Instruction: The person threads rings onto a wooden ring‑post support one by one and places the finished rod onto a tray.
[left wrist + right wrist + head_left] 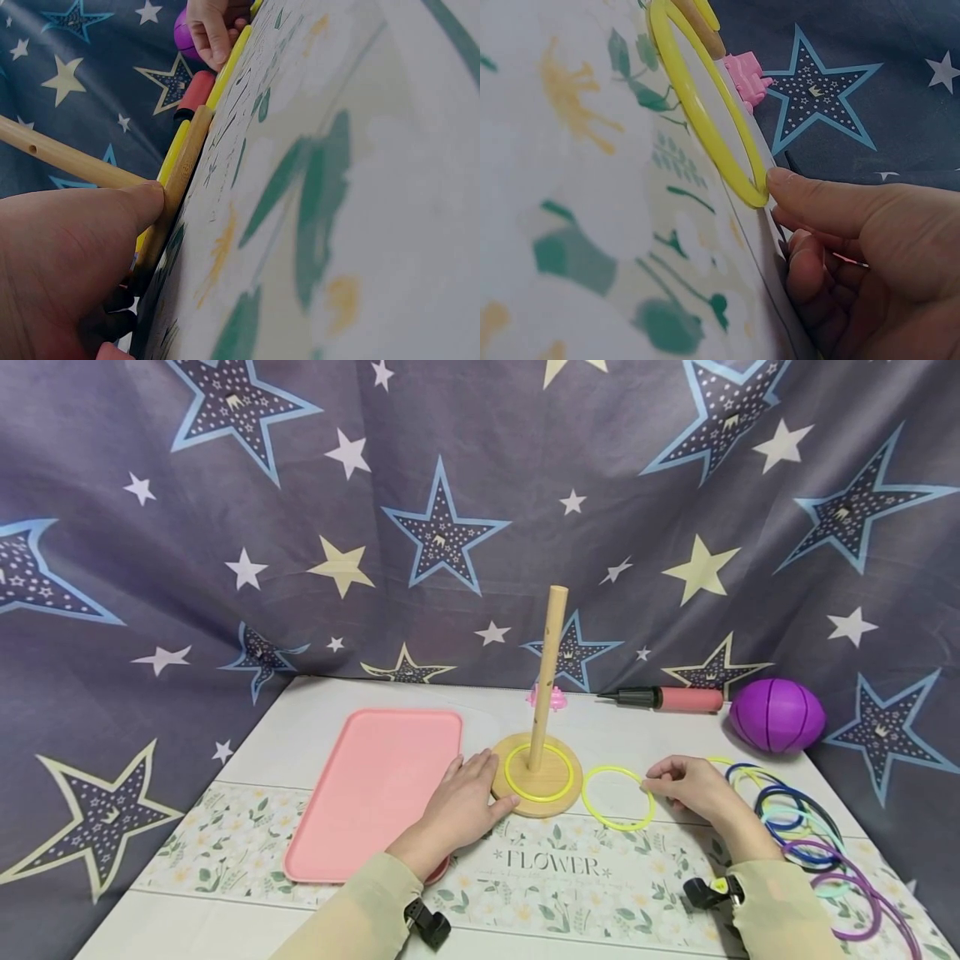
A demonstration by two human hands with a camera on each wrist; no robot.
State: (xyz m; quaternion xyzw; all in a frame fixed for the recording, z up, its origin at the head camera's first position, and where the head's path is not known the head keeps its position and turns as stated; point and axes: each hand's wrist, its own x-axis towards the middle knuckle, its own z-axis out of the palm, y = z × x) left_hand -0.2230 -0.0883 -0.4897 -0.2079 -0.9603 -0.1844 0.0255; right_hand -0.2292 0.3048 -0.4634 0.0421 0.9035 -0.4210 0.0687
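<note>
A wooden post (549, 668) rises from a round wooden base (542, 810), and one yellow ring (538, 798) lies on that base around the post. My left hand (467, 800) rests at the base's left edge, fingers extended and thumb (150, 201) touching the rim. Just right of the base, a second yellow ring (617, 827) lies low over the table. At its right side my right hand (693, 787) pinches it between thumb (810, 196) and forefinger, the other fingers curled underneath.
A pink tray (375, 777) lies left of the stand. Several coloured rings (813, 827) overlap on the right, beside my right forearm. Along the back are a small pink toy (557, 698), a red and black hand pump (686, 699) and a purple ball (777, 717). A star-patterned curtain (480, 427) hangs behind.
</note>
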